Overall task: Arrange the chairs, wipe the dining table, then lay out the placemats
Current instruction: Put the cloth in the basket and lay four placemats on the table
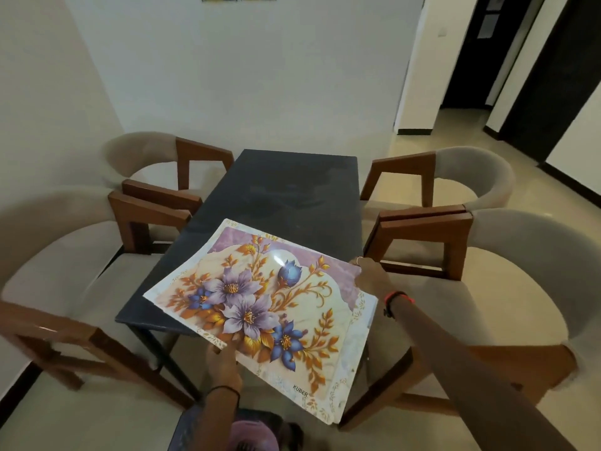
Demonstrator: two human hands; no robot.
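Purple-flowered placemat (260, 304), gripped at its edges by my left hand (222, 362) and right hand (370, 275), overhangs the worktop (276, 190) and might slide off.

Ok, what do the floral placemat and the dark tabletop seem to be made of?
The floral placemat: probably thin plastic or vinyl, glossy; a white glare spot sits on its print. The dark tabletop: possibly stone or laminate, smooth with a dull mottled sheen; cannot tell which.

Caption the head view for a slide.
Left hand and right hand hold a floral placemat over the dark table.
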